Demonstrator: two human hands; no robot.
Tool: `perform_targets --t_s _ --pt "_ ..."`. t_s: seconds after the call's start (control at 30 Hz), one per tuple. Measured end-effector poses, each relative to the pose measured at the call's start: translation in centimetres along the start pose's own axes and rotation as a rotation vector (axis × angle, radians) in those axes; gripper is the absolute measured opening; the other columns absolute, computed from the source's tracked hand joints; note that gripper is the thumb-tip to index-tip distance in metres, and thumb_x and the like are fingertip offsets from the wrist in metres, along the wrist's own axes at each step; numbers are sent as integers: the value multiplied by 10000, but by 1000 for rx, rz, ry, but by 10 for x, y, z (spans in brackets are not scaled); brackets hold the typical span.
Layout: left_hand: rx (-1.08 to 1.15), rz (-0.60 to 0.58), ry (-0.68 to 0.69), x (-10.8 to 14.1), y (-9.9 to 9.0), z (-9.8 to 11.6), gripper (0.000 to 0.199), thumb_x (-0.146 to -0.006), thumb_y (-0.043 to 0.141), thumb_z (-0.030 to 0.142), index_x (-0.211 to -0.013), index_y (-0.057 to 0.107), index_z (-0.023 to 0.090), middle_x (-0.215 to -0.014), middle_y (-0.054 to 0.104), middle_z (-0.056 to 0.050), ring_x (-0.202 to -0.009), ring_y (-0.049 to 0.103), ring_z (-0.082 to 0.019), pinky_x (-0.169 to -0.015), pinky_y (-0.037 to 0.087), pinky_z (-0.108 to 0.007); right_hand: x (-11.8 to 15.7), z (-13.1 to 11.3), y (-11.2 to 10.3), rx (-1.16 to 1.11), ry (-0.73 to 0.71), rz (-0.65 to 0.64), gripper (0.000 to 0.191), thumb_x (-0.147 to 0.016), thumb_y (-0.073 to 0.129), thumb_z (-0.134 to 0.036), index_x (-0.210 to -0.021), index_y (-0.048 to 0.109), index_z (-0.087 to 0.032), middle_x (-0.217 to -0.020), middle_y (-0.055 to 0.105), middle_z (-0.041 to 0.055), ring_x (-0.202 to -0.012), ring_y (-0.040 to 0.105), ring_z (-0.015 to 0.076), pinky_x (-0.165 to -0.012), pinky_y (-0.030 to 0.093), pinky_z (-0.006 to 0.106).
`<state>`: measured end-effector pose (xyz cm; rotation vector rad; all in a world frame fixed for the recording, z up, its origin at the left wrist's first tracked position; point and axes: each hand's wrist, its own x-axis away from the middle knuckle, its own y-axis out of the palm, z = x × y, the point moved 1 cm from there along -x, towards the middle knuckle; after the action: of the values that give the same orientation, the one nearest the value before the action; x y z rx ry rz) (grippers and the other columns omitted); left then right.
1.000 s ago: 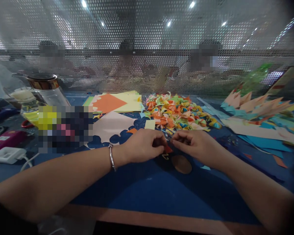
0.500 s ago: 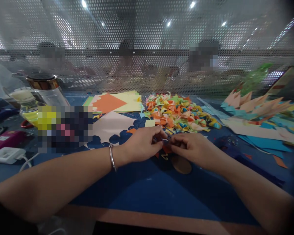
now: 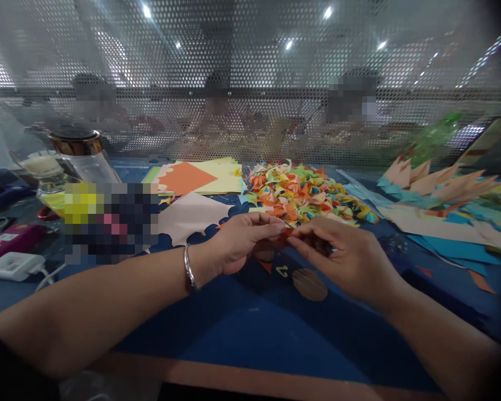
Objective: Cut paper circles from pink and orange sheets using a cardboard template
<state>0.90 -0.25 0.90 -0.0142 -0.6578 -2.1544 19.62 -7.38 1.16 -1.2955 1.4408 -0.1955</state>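
Observation:
My left hand and my right hand meet fingertip to fingertip above the middle of the blue table. Pinched between them is a small piece of orange paper, mostly covered by the fingers. A silver bangle sits on my left wrist. Just below my right hand lies a round brown disc, with a small pale curled scrap beside it. Beyond the fingers spreads a heap of small folded paper pieces in orange, yellow, green and blue.
Left of my hands lies a pale sheet with scalloped cut-outs, behind it stacked coloured paper. A glass jar and a white plug stand further left. At right are spiky folded paper and blue sheets. A perforated screen closes the back.
My fingers have shifted their grip on the orange paper, and my hands have risen slightly off the table. More of the brown disc and the pale scrap shows now.

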Motion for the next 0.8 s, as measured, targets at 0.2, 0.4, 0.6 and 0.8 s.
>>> perform_targets --t_s 0.2,0.4,0.6,0.8 --pt "80 -28 83 0 -1 4 193 -774 902 83 -827 720 116 -834 769 -24 -770 736 -106 -885 578 -274 1 -1 -1 -34 -5 0 154 -1007 660 -356 -961 741 -233 -720 682 8 -546 580 129 -527 478 260" --pt "52 -80 132 -2 -5 4 233 -739 929 129 -848 723 118 -863 773 -32 -788 733 -122 -894 570 -306 2 0 0 -52 7 75 97 -1004 664 -309 -1011 733 -242 -770 717 10 -583 627 140 -543 499 265" --pt "-45 -128 191 -3 -7 2 368 -677 998 251 -907 740 125 -866 748 -6 -778 699 -103 -861 533 -291 2 1 1 -81 38 81 92 -989 663 -288 -1035 731 -245 -752 705 3 -575 618 139 -534 501 261" --pt "-14 -122 174 -3 -5 1 418 -647 1015 246 -922 722 128 -891 739 -2 -793 696 -105 -864 554 -307 2 2 1 -78 27 69 83 -993 648 -277 -979 721 -241 -729 694 -7 -532 572 123 -527 474 260"
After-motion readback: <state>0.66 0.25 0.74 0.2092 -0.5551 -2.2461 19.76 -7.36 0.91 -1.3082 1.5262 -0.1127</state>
